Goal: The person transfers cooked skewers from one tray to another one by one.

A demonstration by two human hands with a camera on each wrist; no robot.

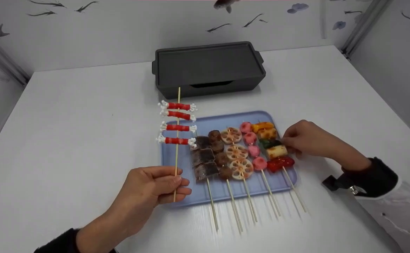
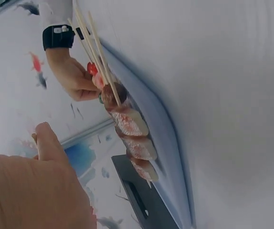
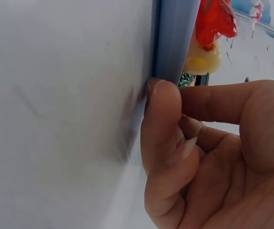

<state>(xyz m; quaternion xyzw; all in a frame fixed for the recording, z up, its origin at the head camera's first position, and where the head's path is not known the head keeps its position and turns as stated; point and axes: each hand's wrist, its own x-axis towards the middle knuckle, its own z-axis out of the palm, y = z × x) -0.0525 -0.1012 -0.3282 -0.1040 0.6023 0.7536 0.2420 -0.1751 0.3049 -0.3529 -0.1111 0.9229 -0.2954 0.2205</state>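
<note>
My left hand (image 1: 147, 195) pinches the bare lower end of a skewer (image 1: 177, 128) between thumb and fingers. Four-square spacing aside, its several red pieces with frilly white ends stand raised over the left side of a blue tray (image 1: 182, 201). On the right, my right hand (image 1: 308, 138) grips that tray's rim, thumb and fingertips meeting at the edge in the right wrist view (image 3: 175, 129). Closest to it lies the vegetable skewer (image 1: 277, 151) with red, pale, green and yellow pieces. In the left wrist view, only the back of the left hand (image 2: 36, 191) and a finger show.
Beside it on the tray are skewers of pink balls (image 1: 254, 151), lotus root slices (image 1: 236, 152), brown meatballs (image 1: 221, 159) and dark grey-skinned chunks (image 1: 205, 169). Their sticks overhang the tray's front edge. A black grill (image 1: 210, 65) stands behind, near the patterned wall (image 1: 120, 31).
</note>
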